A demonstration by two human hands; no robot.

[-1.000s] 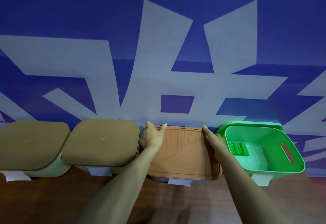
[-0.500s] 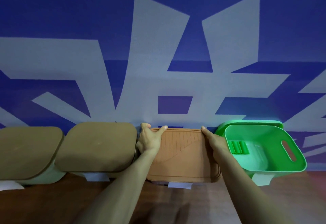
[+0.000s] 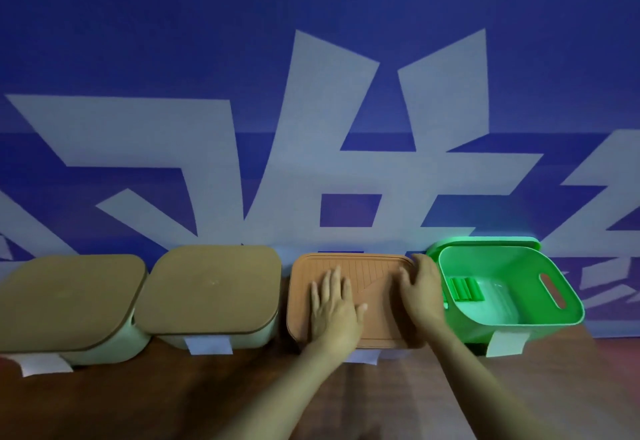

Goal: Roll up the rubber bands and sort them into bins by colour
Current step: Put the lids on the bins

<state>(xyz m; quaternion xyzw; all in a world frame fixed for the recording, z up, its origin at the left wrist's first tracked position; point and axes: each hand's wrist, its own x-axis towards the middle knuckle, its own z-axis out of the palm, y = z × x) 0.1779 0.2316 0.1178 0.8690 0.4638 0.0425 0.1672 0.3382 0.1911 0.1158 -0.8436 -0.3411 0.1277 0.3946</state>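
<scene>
An orange ribbed lid [image 3: 374,273] lies flat on the third bin in a row against the blue wall. My left hand [image 3: 334,304] rests flat on the lid's middle with straight fingers. On the lid's right part lies my right hand [image 3: 420,287], fingers spread near its far right corner. To the right stands an open green bin [image 3: 568,301] with rolled green rubber bands [image 3: 464,289] lying at its left inner side.
Two bins with brown lids, one [image 3: 211,290] next to the orange lid and one [image 3: 65,301] at the far left, stand in the same row. White paper labels [image 3: 207,346] hang on the bins' fronts. The brown wooden table [image 3: 138,401] runs along the front.
Both hands have let go of the lid's far corners and moved inward onto its top, now lying flat. The lid sits level on its bin.
</scene>
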